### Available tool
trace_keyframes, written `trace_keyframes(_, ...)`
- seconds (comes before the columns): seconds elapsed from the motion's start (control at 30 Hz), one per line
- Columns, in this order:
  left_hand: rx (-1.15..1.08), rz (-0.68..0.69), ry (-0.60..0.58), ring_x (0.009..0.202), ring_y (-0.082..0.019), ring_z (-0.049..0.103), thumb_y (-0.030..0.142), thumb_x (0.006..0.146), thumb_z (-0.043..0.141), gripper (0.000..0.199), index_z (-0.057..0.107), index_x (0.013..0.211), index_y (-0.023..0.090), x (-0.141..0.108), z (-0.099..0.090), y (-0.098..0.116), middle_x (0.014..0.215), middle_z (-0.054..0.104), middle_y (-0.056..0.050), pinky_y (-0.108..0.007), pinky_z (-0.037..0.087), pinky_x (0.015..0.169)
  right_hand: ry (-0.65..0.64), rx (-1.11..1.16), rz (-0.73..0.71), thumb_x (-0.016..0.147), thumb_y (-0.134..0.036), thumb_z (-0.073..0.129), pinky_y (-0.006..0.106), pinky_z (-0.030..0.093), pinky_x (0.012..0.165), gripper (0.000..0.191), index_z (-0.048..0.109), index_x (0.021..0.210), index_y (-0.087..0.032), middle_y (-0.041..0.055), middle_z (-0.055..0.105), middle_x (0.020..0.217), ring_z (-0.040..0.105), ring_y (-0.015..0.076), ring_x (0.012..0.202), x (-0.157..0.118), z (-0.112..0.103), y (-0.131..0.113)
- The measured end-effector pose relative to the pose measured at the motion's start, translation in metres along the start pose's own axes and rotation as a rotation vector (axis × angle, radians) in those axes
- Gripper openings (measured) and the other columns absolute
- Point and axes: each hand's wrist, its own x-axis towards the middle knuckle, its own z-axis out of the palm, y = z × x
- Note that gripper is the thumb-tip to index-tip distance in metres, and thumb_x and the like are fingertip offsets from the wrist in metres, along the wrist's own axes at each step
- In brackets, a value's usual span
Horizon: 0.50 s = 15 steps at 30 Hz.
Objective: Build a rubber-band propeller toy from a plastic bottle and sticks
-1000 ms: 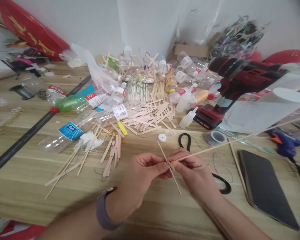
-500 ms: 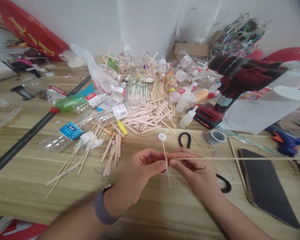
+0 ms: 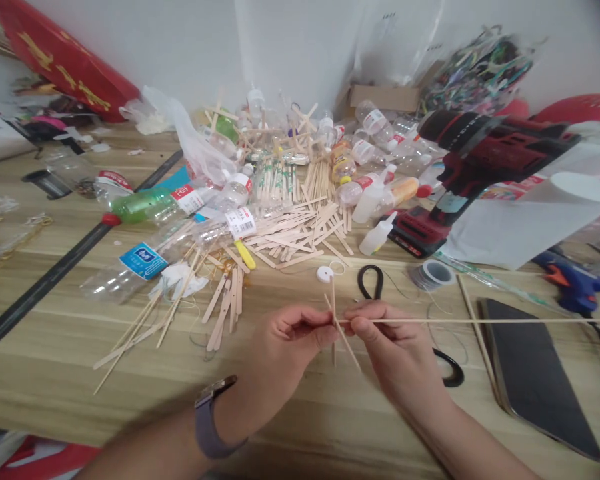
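My left hand [image 3: 295,343] pinches two crossed craft sticks [image 3: 350,350] near their crossing, between thumb and fingers. Between the thumb and fingers of my right hand [image 3: 397,343] is a long thin wooden skewer [image 3: 440,321], lying level and running out to the right. Its left end meets the crossing of the sticks; whether it goes through them I cannot tell. Beneath my right hand lies a pair of scissors, its black handle loops [image 3: 370,281] showing and its blades hidden. A small white spool [image 3: 324,274] rests just beyond my fingers.
Loose craft sticks [image 3: 290,240] and plastic bottles [image 3: 147,260] are heaped at the back. A red cordless drill [image 3: 455,177] stands at the right, with a wire spool [image 3: 433,275], a dark phone [image 3: 535,377] and a blue glue gun [image 3: 573,283] nearby. Small dropper bottles [image 3: 377,235] stand centre-right.
The crossed sticks have turned, so their X shape shows more openly than when nearly edge-on. My right fingers have shifted slightly right along the skewer.
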Motion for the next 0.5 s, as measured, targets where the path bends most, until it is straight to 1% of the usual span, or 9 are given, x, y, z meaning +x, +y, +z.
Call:
trace_keyframes(0.13, 0.036, 0.06, 0.009, 0.072, -0.014, 0.068, 0.028, 0.065, 0.086, 0.014, 0.074, 0.069, 0.021, -0.001, -0.002, -0.004, 0.074, 0.077, 0.002, -0.024, 0.054, 0.072, 0.025, 0.034, 0.053, 0.077, -0.045, 0.081, 0.026, 0.051, 0.066, 0.021, 0.076, 0.073, -0.025, 0.002, 0.073, 0.072, 0.066, 0.017, 0.068, -0.002, 0.002, 0.006)
trace_keyframes(0.27, 0.056, 0.13, 0.014, 0.074, -0.014, 0.069, 0.021, 0.068, 0.083, 0.009, 0.075, 0.068, 0.022, 0.0, -0.004, -0.006, 0.075, 0.077, 0.003, -0.023, 0.055, 0.073, 0.055, 0.064, 0.099, 0.074, -0.049, 0.082, 0.028, 0.049, 0.069, 0.027, 0.074, 0.069, -0.023, 0.002, 0.07, 0.07, 0.064, 0.0177, 0.069, -0.003, 0.008, 0.005)
trace_keyframes(0.37, 0.076, 0.16, 0.021, 0.073, -0.014, 0.07, 0.016, 0.069, 0.081, 0.009, 0.075, 0.068, 0.023, 0.0, -0.004, -0.007, 0.076, 0.077, 0.003, -0.021, 0.055, 0.071, 0.056, 0.084, 0.115, 0.074, -0.051, 0.082, 0.029, 0.048, 0.07, 0.03, 0.073, 0.067, -0.023, 0.0017, 0.069, 0.07, 0.062, 0.018, 0.07, -0.005, 0.01, 0.003)
trace_keyframes(0.5, 0.12, 0.207, 0.028, 0.074, -0.013, 0.071, 0.014, 0.071, 0.079, 0.011, 0.076, 0.069, 0.024, 0.0, -0.004, -0.007, 0.077, 0.078, 0.003, -0.02, 0.055, 0.072, 0.07, 0.105, 0.161, 0.074, -0.051, 0.082, 0.028, 0.045, 0.07, 0.031, 0.072, 0.066, -0.023, 0.0011, 0.069, 0.069, 0.06, 0.0169, 0.069, -0.008, 0.012, 0.003)
